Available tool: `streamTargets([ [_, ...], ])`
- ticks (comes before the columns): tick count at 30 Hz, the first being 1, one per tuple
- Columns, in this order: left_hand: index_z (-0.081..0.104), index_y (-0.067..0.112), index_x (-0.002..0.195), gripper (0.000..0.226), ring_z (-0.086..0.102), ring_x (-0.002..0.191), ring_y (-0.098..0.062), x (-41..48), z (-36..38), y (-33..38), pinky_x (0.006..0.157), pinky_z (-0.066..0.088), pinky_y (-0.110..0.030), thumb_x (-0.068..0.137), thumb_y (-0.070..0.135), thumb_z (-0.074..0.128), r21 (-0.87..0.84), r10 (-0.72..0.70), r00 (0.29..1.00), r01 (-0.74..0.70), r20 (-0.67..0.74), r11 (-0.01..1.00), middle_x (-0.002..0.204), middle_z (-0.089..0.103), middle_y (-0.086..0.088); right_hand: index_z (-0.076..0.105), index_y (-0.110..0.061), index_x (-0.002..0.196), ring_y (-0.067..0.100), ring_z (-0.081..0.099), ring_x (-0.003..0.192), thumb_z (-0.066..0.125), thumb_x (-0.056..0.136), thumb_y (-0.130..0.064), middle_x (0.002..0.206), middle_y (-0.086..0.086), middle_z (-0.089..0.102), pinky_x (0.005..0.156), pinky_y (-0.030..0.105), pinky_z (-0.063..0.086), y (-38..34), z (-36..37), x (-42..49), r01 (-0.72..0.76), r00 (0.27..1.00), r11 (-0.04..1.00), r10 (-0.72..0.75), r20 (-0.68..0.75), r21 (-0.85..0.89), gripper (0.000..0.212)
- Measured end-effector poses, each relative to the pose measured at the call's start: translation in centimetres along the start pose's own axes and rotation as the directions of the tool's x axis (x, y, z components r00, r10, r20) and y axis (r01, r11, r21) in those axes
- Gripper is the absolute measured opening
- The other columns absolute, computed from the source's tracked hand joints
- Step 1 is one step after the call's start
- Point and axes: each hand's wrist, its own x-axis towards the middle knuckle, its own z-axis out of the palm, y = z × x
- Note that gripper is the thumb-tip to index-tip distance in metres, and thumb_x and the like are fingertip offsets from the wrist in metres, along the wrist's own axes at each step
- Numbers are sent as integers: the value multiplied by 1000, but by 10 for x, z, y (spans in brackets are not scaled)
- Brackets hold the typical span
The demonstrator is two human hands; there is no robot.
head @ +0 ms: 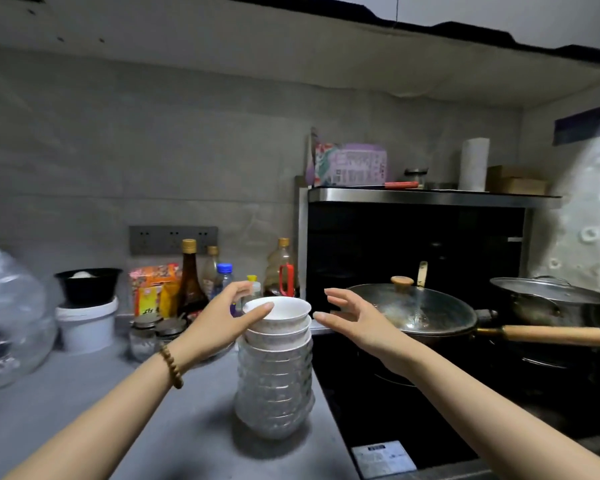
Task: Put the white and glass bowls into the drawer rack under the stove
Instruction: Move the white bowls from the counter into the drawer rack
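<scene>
Standing on the grey worktop (84, 403) just beside the black stove top (395, 410) is a tall stack: round white ceramic bowls (278, 323) nested on top of clear patterned glass bowls (274, 393). The left hand (219, 323), a wooden bead bracelet (172, 365) on its wrist, is spread with its thumb touching the rim of the top white bowl, grasping nothing. The right hand (354, 320) hovers apart from the stack on its stove side, fingers released and curved. Behind it sits a lidded steel wok with a wooden handle (426, 313).
</scene>
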Motion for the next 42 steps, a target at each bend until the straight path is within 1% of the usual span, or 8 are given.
streamTargets([
  [7, 37, 31, 133, 89, 41, 118, -5, 0, 8, -24, 93, 33, -18, 58, 73, 58, -12, -83, 996, 83, 30, 996, 132, 45, 9, 52, -49, 114, -3, 49, 113, 72, 76, -46, 122, -16, 53, 83, 12, 37, 7, 24, 20, -7, 999, 999, 5, 47, 44, 43],
  [11, 32, 25, 140, 100, 38, 117, -4, 2, 15, -27, 96, 33, -22, 57, 73, 60, -61, -128, 991, 131, 50, 990, 143, 41, 4, 56, -47, 114, 4, 52, 121, 73, 75, -47, 126, -9, 60, 89, 18, 39, 10, 29, 26, -8, 999, 998, 5, 47, 56, 43],
  [17, 38, 40, 119, 72, 45, 107, -1, 3, 19, -26, 69, 35, -6, 58, 73, 59, -111, -115, 991, 122, 65, 986, 111, 47, 22, 59, -36, 117, 6, 57, 117, 75, 73, -47, 120, -9, 65, 105, 29, 41, 19, 33, 30, 9, 1000, 999, -9, 20, 37, 48],
  [26, 45, 35, 122, 72, 48, 111, -7, 3, 19, -26, 72, 39, -8, 59, 66, 62, -139, -81, 996, 83, 19, 987, 116, 51, 14, 62, -33, 111, 5, 56, 118, 75, 75, -39, 119, -10, 66, 95, 19, 40, 17, 38, 28, 46, 999, 997, -44, -31, 69, 38],
  [31, 45, 39, 119, 67, 49, 115, -11, 8, 20, -17, 82, 48, -20, 59, 64, 64, -209, -28, 999, 19, -43, 978, 118, 52, 14, 64, -34, 109, 10, 54, 123, 76, 74, -38, 121, -6, 66, 111, 36, 35, 10, 33, 31, 80, 995, 989, -72, -68, 127, 38],
  [34, 44, 34, 125, 68, 49, 116, -11, 13, 21, -5, 88, 49, -27, 65, 60, 64, -234, 23, 996, -43, -88, 971, 121, 52, 11, 66, -30, 104, 12, 61, 115, 77, 70, -40, 113, -5, 71, 103, 31, 42, -1, 26, 29, 130, 988, 975, -113, -101, 182, 37],
  [38, 41, 29, 130, 77, 49, 107, 2, 13, 31, 20, 73, 43, -10, 64, 63, 60, -312, 61, 991, -97, -123, 945, 119, 52, 14, 66, -17, 93, -1, 70, 79, 76, 75, -25, 94, -2, 73, 64, 8, 50, -16, 14, 18, 190, 974, 934, -142, -175, 301, 22],
  [42, 41, 30, 126, 69, 58, 98, 6, 7, 56, 43, 68, 45, -3, 67, 59, 60, -458, 96, 993, -118, -71, 881, 117, 58, 10, 65, -16, 89, 16, 71, 86, 74, 68, -38, 95, 6, 72, 79, 28, 59, -24, -7, -7, 178, 969, 917, -101, -226, 356, 31],
])
